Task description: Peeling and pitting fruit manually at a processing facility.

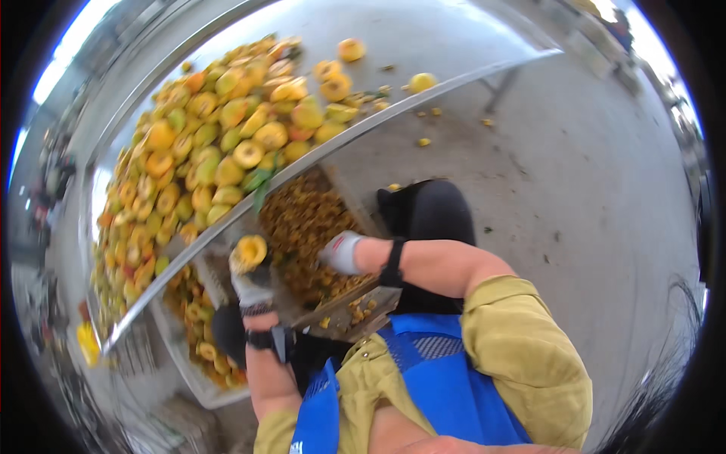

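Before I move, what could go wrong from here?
The yellow fruit sits close to the near edge of the metal table, so a bump could roll it off. The fruit pile also reaches that edge, and pieces might spill over. Small yellow bits lie on the floor and may be slippery underfoot. The cut fruit in your left hand could drop if your grip loosens.

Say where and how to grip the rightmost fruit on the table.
Likely by its sides, from above: the fruit looks round and sits apart from the heap, but the table's edge may crowd a low approach from the front.
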A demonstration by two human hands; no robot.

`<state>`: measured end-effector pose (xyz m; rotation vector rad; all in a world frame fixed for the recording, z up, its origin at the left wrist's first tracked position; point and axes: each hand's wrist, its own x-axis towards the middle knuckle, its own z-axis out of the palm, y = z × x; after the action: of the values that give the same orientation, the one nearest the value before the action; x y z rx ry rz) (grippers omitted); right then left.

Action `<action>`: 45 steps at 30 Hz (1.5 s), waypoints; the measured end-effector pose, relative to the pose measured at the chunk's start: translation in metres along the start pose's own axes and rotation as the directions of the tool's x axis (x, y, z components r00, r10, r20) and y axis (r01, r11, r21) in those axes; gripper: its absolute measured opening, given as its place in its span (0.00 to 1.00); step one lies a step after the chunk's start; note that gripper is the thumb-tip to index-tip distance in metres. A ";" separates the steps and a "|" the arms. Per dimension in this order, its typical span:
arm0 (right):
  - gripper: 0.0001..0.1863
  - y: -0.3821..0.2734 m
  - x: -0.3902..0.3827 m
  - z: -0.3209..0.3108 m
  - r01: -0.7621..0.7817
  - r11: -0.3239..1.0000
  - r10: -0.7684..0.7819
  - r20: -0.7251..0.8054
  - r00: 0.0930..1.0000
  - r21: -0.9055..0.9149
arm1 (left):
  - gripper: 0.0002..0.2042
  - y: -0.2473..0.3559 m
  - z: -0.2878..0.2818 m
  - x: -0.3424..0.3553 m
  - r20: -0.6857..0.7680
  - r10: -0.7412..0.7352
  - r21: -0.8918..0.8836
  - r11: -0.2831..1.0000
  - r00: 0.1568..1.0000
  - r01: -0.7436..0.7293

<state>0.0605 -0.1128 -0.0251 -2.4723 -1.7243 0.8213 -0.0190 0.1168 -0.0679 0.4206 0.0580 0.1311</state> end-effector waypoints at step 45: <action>0.13 -0.005 -0.001 -0.016 0.134 0.956 -0.016 -0.411 0.911 0.260 | 0.14 0.122 0.038 -0.085 0.125 0.887 0.943 -0.246 0.444 0.224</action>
<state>0.0625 -0.1071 -0.0091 -2.1754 -1.4329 0.4609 -0.1136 0.2000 0.0195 2.0719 0.9913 1.1668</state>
